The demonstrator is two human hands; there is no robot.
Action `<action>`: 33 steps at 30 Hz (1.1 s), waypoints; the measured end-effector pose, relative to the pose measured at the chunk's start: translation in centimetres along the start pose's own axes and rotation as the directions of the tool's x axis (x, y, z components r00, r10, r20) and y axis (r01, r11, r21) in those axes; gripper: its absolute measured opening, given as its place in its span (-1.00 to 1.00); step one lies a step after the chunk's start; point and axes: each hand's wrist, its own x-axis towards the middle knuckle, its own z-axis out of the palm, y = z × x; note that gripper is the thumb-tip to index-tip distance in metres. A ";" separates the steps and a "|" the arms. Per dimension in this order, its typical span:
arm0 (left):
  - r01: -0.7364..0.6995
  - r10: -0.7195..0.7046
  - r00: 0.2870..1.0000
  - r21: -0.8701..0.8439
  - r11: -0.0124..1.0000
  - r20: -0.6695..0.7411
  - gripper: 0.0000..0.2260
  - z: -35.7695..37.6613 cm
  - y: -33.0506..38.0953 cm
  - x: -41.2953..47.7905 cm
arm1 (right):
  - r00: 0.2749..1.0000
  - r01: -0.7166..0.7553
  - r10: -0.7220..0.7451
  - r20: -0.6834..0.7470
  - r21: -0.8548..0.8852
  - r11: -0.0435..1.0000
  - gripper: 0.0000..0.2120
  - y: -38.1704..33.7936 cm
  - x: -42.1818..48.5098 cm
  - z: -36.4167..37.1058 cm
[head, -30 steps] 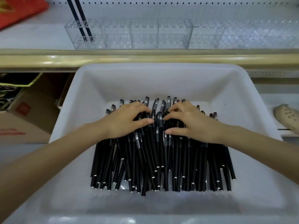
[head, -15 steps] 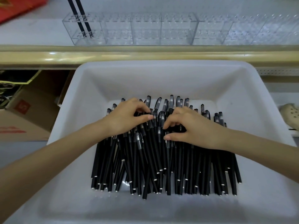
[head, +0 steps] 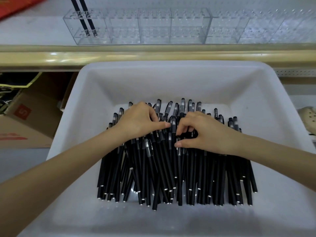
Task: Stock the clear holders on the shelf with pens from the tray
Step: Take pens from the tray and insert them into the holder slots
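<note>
Left hand [head: 138, 122] and right hand [head: 203, 134], fingers curled, rest on pens [head: 171, 168] in tray [head: 171, 79]; grip cannot be told. Holders [head: 136, 26] at 12 o'clock w/ two pens [head: 83, 16].

We see a white shelf [head: 42, 31] w/ a gold front edge. On it: a row of clear holders [head: 153, 26], two black pens [head: 85, 19] standing in the leftmost one, and a red item [head: 15, 6] at far left.
</note>
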 end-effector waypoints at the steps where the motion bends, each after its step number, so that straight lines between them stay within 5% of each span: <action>1: 0.006 -0.006 1.000 -0.017 1.000 0.019 -0.70 0.0 0.0 0.0 | 1.000 -0.002 0.002 -0.005 0.008 1.000 -0.77 0.0 0.0 0.0; 6: 0.054 -0.031 0.996 -0.286 0.957 0.084 -0.78 -0.5 -0.2 -0.1 | 0.999 0.001 0.002 -0.047 0.069 0.998 -0.77 0.0 0.0 0.2; 12: 0.049 0.004 0.995 -0.504 0.862 0.103 -0.79 -2.8 0.6 -0.6 | 0.999 -0.049 0.049 0.008 0.340 0.939 -0.76 -0.5 -0.3 0.1; 19: 0.099 0.022 0.983 -0.621 0.778 0.184 -0.83 -4.2 0.8 -1.2 | 0.972 -0.207 0.070 0.225 0.668 0.715 -0.79 -1.4 -0.4 -0.2; 24: 0.113 0.004 0.988 -0.736 0.668 0.155 -0.79 -5.1 0.4 -1.2 | 0.913 -0.339 0.027 0.406 0.721 0.604 -0.82 -1.3 -0.5 -0.9; 28: 0.096 -0.037 0.995 -0.759 0.644 0.094 -0.90 -5.9 -0.3 -1.0 | 0.887 -0.356 -0.021 0.461 0.713 0.604 -0.89 -1.3 -0.5 -0.8; 33: 0.048 -0.045 0.999 -0.789 0.613 0.025 -0.80 -7.5 -1.3 -1.1 | 0.890 -0.316 -0.078 0.449 0.733 0.602 -0.83 -2.2 0.3 -2.6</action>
